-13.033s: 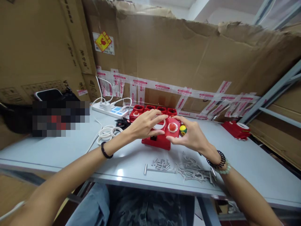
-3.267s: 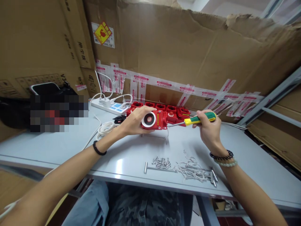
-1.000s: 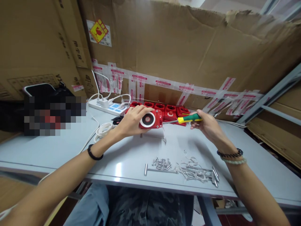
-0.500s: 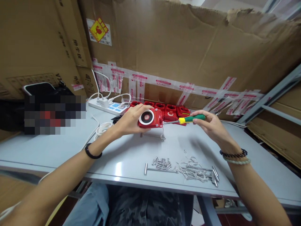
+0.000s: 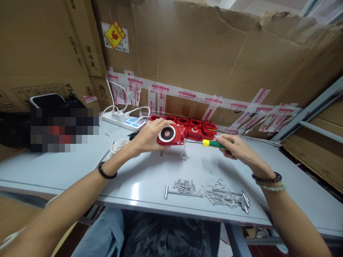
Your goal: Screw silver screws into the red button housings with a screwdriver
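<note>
My left hand [image 5: 150, 137] is wrapped round the left side of a red box [image 5: 177, 135] with a white ring and black disc on its face. From the right, my right hand [image 5: 232, 144] grips a green and yellow screwdriver [image 5: 211, 143], its shaft pointing left at the box's right side. Whether the tip touches is too small to tell. A thin white cord [image 5: 184, 154] hangs below the box. Several more red housings [image 5: 195, 128] stand behind it in a row.
Metal screws [image 5: 184, 186], a T-handled rod [image 5: 166, 192] and a heap of white cords with metal pieces [image 5: 225, 197] lie near the front edge. A power strip [image 5: 123, 119] with white cables is back left. Cardboard [image 5: 187, 46] rises behind.
My right hand has turned about the screwdriver handle and dropped slightly, and its fingers now cover more of the handle. My left hand and the red box are nearly unmoved.
</note>
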`<action>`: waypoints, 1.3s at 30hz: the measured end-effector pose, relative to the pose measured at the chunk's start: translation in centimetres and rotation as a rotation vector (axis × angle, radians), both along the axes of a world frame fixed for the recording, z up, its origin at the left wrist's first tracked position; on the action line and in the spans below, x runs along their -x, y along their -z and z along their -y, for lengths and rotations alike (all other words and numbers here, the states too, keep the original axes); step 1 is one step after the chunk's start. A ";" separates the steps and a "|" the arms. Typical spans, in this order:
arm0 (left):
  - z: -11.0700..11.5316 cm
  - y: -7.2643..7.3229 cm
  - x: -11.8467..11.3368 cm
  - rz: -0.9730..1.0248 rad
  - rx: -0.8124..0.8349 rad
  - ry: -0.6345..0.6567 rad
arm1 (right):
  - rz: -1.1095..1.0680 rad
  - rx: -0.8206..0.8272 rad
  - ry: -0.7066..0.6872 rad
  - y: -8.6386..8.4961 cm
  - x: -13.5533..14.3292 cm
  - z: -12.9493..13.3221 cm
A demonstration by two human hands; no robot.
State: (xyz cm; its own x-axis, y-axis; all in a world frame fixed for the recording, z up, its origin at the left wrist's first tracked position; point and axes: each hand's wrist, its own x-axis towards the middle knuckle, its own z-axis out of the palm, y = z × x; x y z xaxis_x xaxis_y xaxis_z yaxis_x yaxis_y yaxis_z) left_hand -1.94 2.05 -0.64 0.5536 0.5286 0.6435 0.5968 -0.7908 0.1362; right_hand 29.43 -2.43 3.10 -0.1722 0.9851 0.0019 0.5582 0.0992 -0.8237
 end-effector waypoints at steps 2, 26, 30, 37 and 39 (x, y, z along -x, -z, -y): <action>0.0 0.1 0.0 -0.006 -0.001 0.004 | -0.018 -0.055 -0.039 -0.2 -0.3 0.0; 1.1 -0.7 -0.4 0.044 0.018 0.075 | -0.618 -0.418 0.303 -0.1 0.7 -1.2; 1.7 -0.8 -0.7 0.052 -0.023 0.083 | -0.332 -0.121 0.061 -0.7 2.8 -0.3; 2.1 -1.0 -0.9 0.044 -0.047 0.084 | 0.083 -0.019 -0.140 -0.9 6.6 0.4; 2.2 -1.1 -0.9 0.037 -0.052 0.082 | 0.121 -0.082 -0.157 -0.6 7.0 0.2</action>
State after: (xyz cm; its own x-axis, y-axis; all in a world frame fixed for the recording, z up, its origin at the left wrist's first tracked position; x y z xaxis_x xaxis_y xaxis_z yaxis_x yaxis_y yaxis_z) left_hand -1.09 -0.11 0.42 0.5686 0.4481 0.6898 0.5250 -0.8433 0.1151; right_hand 22.41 -2.62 3.73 -0.3272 0.9436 0.0505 0.6251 0.2562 -0.7373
